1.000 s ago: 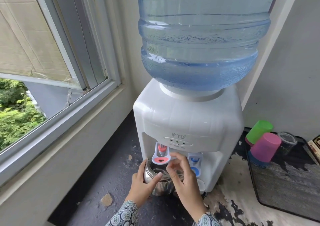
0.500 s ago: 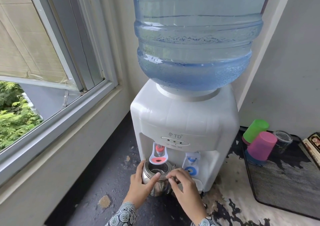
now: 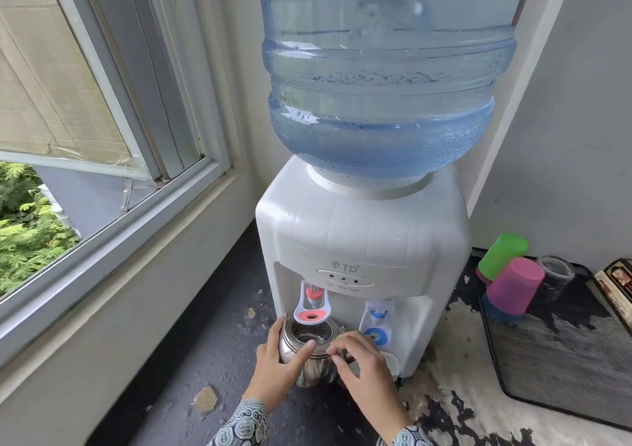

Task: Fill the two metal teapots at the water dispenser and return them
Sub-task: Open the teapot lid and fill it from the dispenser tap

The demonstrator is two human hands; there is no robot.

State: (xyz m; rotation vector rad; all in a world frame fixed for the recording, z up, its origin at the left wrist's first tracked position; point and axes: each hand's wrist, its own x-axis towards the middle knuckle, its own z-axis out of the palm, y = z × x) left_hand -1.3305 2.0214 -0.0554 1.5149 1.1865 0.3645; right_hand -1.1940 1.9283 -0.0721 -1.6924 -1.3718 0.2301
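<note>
A shiny metal teapot (image 3: 309, 338) with its top uncovered stands under the red tap (image 3: 313, 303) of the white water dispenser (image 3: 362, 240). My left hand (image 3: 278, 367) is wrapped around the teapot's left side, thumb on the rim. My right hand (image 3: 364, 365) pinches the teapot's rim or handle at its right side. A blue tap (image 3: 376, 322) sits to the right of the red one. A big blue water bottle (image 3: 383, 80) stands on top. Only one teapot is in view.
A black mesh tray (image 3: 561, 370) at the right holds upside-down green (image 3: 502, 256) and pink (image 3: 514, 285) cups and a glass (image 3: 555, 276). A window (image 3: 85, 131) and its sill run along the left. The counter (image 3: 219, 360) is dark with worn patches.
My right hand has dropped from near the red tap to the teapot's right rim. The teapot has stayed under the tap and the left hand kept its hold.
</note>
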